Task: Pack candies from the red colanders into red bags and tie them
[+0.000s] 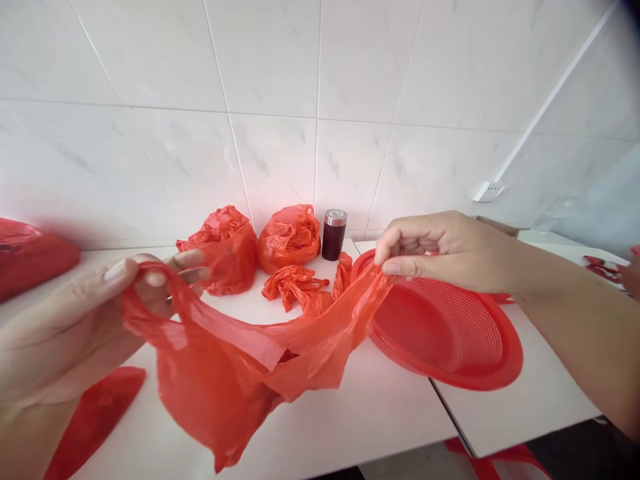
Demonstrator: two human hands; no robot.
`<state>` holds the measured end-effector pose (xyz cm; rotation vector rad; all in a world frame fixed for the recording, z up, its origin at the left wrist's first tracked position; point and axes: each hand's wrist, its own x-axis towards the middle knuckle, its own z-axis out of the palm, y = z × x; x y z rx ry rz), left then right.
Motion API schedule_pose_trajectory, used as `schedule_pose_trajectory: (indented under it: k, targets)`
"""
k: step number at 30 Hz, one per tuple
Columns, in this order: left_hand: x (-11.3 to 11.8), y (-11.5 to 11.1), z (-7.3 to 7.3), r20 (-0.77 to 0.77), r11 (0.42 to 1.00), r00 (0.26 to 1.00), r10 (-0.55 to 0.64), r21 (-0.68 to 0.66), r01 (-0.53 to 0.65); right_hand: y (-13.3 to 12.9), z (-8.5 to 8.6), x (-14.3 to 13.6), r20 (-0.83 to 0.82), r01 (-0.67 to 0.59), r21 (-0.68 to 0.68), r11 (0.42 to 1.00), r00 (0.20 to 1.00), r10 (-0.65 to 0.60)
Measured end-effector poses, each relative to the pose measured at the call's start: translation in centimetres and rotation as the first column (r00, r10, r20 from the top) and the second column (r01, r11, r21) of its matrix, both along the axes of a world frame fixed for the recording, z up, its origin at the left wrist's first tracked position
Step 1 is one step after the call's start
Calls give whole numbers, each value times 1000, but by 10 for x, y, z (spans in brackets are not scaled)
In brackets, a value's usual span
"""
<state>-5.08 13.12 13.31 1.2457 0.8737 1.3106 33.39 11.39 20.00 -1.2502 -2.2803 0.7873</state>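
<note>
A thin red plastic bag [215, 373] hangs stretched between my two hands above the white table. Its left handle loop is hooked over the fingers of my left hand [90, 320], at the left of the view. On the other side, my right hand [435, 253] pinches the bag's other handle between thumb and fingers. The bag's mouth is partly spread, and a pink piece shows inside the opening; what it is I cannot tell. Right below my right hand sits a red plastic basket [420, 327] with a perforated side.
Two bunched red bags [230, 253] stand by the tiled wall, beside a dark cup with a silver lid [334, 235]. A crumpled red bag [297, 287] lies in front. More red plastic [35, 257] is at far left. A wall socket [490, 191] is at right.
</note>
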Motion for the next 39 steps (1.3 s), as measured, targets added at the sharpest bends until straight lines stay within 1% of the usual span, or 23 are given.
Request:
schedule_pose_trajectory:
  k: [3, 7, 9, 11, 13, 14, 16, 18, 19, 20, 22, 24, 27, 28, 29, 31, 32, 33, 34, 35, 36, 37, 39]
  targets:
    - [18, -8, 10, -106, 984, 979, -173, 34, 177, 1, 3, -12, -127, -112, 10, 994, 985, 112]
    - [40, -6, 21, -206, 921, 903, -378, 14, 389, 7, 10, -45, -248, -200, 92, 976, 944, 217]
    - [55, -4, 25, -294, 871, 828, -477, -34, 490, 10, 13, -69, -300, -234, 126, 964, 917, 262]
    - [71, -4, 28, -431, 822, 721, -543, -96, 561, 13, 13, -93, -353, -247, 172, 954, 888, 293]
    - [83, -4, 30, -545, 828, 654, -525, -148, 541, 17, 8, -111, -411, -221, 222, 950, 862, 296]
    - [86, -4, 30, -564, 844, 653, -506, -168, 509, 19, 3, -116, -438, -201, 234, 951, 852, 288]
    - [88, -3, 28, -515, 879, 717, -470, -195, 435, 26, -11, -118, -451, -187, 208, 960, 853, 263]
    - [86, 0, 24, -421, 905, 801, -426, -219, 366, 33, -27, -112, -414, -202, 131, 971, 878, 239]
    - [84, 3, 20, -391, 913, 827, -404, -227, 339, 35, -36, -107, -398, -205, 93, 974, 889, 225]
    - [83, 5, 17, -383, 922, 842, -380, -230, 311, 35, -43, -103, -392, -196, 67, 978, 897, 207]
    - [81, 8, 11, -408, 930, 840, -359, -231, 285, 27, -53, -97, -426, -143, 74, 987, 890, 161]
    - [79, 9, 9, -420, 922, 822, -384, -217, 320, 9, -56, -95, -478, -113, 119, 986, 865, 156]
    - [77, 7, 11, -410, 877, 777, -478, -181, 444, -20, -56, -96, -467, -200, 195, 960, 842, 271]
    - [76, 6, 13, -434, 867, 756, -491, -159, 472, -25, -57, -97, -455, -205, 232, 951, 841, 292]
    - [75, 5, 15, -474, 862, 731, -491, -141, 487, -27, -59, -98, -462, -171, 269, 948, 841, 283]
    - [75, 3, 17, -582, 864, 668, -463, -128, 488, -19, -69, -100, -532, -46, 277, 960, 825, 193]
    - [75, 2, 16, -636, 870, 635, -438, -122, 477, -11, -77, -102, -569, -7, 229, 973, 810, 140]
    - [77, 1, 14, -691, 883, 605, -397, -106, 457, -1, -85, -104, -598, -2, 159, 987, 796, 97]
    - [79, 1, 11, -749, 903, 577, -326, -65, 425, 8, -95, -107, -616, -21, 86, 996, 785, 69]
    - [82, 0, 6, -805, 925, 552, -216, 11, 379, 16, -104, -110, -629, -50, 20, 999, 776, 51]
    - [84, -1, 1, -847, 940, 527, -76, 116, 322, 22, -112, -114, -648, -83, -36, 996, 761, 40]
    - [87, -1, -5, -864, 934, 499, 70, 232, 271, 27, -120, -117, -675, -116, -84, 990, 737, 29]
    - [91, -2, -15, -839, 873, 453, 300, 433, 224, 31, -129, -120, -730, -219, -176, 960, 683, 22]
